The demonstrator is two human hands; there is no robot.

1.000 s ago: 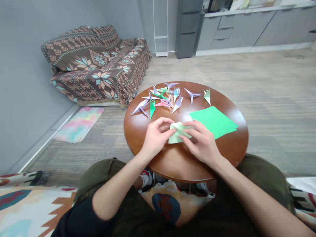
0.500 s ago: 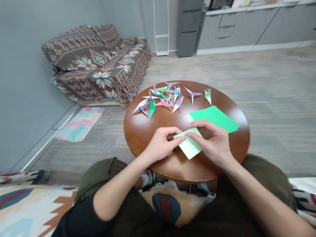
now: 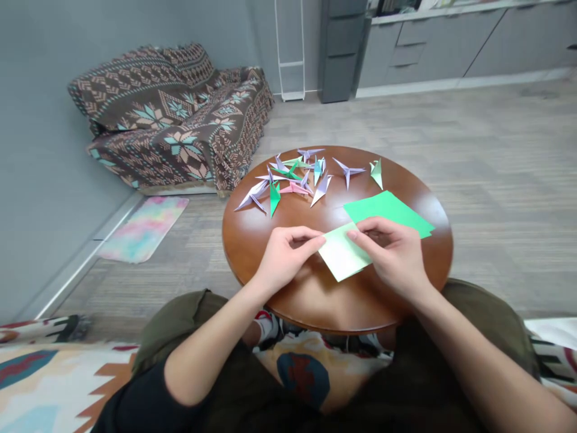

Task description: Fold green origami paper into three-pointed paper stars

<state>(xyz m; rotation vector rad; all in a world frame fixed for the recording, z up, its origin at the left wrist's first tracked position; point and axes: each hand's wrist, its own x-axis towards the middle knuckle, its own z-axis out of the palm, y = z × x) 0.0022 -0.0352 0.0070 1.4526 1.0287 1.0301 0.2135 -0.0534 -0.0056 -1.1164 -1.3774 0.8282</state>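
both hands pinched the pale green paper (image 3: 343, 258) on the round wooden table (image 3: 270, 231): left hand (image 3: 286, 255) its left corner, right hand (image 3: 396, 255) its top edge; patterned sofa (image 3: 171, 123) beyond the table.

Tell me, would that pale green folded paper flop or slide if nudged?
Probably floppy: the pale green folded paper looks thin, and it is pinched at its far edge by the left hand and right hand. It likely slides easily, since the round wooden table looks glossy. It seems very light.
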